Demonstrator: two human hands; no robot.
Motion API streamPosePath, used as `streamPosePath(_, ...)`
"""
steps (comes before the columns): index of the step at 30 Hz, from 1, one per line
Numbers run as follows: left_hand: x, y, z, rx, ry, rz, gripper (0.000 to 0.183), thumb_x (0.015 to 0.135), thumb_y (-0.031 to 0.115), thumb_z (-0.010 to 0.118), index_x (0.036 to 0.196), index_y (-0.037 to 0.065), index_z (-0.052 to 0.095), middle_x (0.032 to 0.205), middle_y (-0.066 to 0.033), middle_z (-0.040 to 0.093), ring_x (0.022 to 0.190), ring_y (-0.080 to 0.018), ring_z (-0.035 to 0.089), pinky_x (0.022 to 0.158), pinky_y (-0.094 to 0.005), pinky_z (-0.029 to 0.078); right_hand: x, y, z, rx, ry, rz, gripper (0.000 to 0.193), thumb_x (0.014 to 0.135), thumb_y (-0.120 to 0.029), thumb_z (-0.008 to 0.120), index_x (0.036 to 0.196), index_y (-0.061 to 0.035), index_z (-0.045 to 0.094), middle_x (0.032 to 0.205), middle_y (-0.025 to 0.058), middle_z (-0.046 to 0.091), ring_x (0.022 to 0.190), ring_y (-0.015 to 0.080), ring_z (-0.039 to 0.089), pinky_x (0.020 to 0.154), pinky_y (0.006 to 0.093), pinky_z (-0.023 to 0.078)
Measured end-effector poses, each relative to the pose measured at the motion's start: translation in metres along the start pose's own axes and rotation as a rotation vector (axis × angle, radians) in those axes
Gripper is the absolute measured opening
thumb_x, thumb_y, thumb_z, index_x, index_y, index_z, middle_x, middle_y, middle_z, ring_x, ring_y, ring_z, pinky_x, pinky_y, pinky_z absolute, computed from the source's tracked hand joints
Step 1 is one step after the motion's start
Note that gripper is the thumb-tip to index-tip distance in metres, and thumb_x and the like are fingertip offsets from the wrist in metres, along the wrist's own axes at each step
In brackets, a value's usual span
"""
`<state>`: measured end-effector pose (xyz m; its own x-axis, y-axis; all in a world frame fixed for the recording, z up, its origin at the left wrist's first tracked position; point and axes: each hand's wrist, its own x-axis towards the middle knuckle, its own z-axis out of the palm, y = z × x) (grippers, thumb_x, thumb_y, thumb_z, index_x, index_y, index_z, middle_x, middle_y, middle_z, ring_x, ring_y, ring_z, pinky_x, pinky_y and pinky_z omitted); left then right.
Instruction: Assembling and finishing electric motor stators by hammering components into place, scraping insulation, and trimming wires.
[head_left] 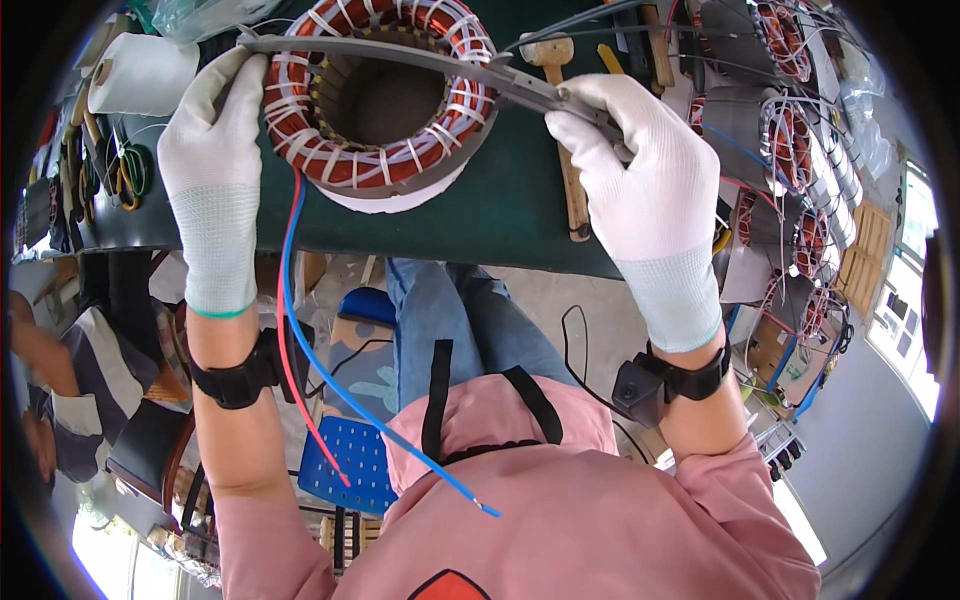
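Note:
A round motor stator (288, 118) stands at the bench's near edge, its reddish-brown windings laced with white cord around a dark hollow bore. Across its top runs a long grey metal caliper (385, 47) with a sliding part toward the right. My left hand (215, 150), in a white knit glove, pinches the caliper's left end between thumb and fingers, beside the windings. My right hand (650, 165), gloved likewise, grips the bar right of the stator; the fingers partly hide it. A red lead (284, 330) and a blue lead (345, 390) hang from the stator over the edge.
A wooden-handled mallet (570, 190) lies on the green bench (500, 215) near my right hand. To the left are a white cord spool (145, 75) and scissors (130, 170). More wound stators (785, 145) line the right. Another person's arm (40, 345) shows lower left.

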<state>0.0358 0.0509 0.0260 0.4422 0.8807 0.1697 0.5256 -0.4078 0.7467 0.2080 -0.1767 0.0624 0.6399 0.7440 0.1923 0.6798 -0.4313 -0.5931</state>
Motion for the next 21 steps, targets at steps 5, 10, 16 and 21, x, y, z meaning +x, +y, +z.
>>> streamPosePath(5,-0.002,-0.005,-0.002,0.098,0.004,0.010,0.035,0.099,0.031,0.066,0.123,0.007,0.075,0.107,-0.0087,0.078,0.098,-0.0146,0.072,0.092,-0.0275,0.053,-0.003,0.005,0.002,-0.005,0.028,-0.072,0.009,0.090,-0.018,0.073,0.094,-0.0114,0.069,0.078,0.0065,0.068,0.072,0.0267,0.068,0.065,0.0363,0.053)
streamPosePath(10,-0.004,-0.005,-0.001,0.134,0.016,0.044,0.034,0.099,0.031,0.066,0.123,0.008,0.075,0.107,-0.0081,0.078,0.098,-0.0146,0.072,0.092,-0.0272,0.053,-0.003,0.000,-0.004,-0.044,-0.053,-0.005,0.018,0.091,-0.009,0.074,0.107,-0.0014,0.070,0.085,0.0092,0.073,0.077,0.0111,0.068,0.075,0.0266,0.054)
streamPosePath(16,-0.002,-0.009,0.000,0.188,0.010,0.122,0.033,0.099,0.030,0.066,0.123,0.009,0.075,0.107,-0.0072,0.078,0.098,-0.0141,0.072,0.092,-0.0269,0.053,-0.003,-0.007,0.000,0.038,-0.040,0.088,0.019,0.090,-0.009,0.074,0.107,-0.0015,0.071,0.086,0.0101,0.073,0.077,0.0118,0.068,0.075,0.0268,0.054)
streamPosePath(21,0.009,-0.003,-0.004,0.050,-0.022,0.055,0.031,0.097,0.022,0.070,0.123,0.005,0.073,0.103,-0.0057,0.077,0.092,-0.0086,0.068,0.088,-0.0242,0.052,0.001,-0.006,-0.011,-0.010,-0.050,0.024,0.021,0.090,-0.008,0.074,0.110,-0.0015,0.071,0.087,0.0073,0.073,0.079,0.0085,0.066,0.075,0.0250,0.052)
